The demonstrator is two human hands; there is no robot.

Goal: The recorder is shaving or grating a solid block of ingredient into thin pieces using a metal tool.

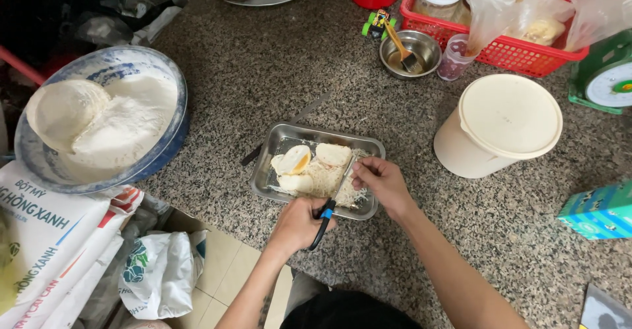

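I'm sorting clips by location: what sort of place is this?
Probably a kitchen or small food-prep spot: a granite counter, a big bowl of flour, a kitchen scale, and a metal tray of food.

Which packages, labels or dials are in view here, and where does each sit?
Flour sacks: lower left beside the counter, white with green and red print.
Carton: right edge of the counter, teal and green box.
Kitchen scale: upper right, green body, round white dial.
Plastic bag: on the floor, white with a green logo.
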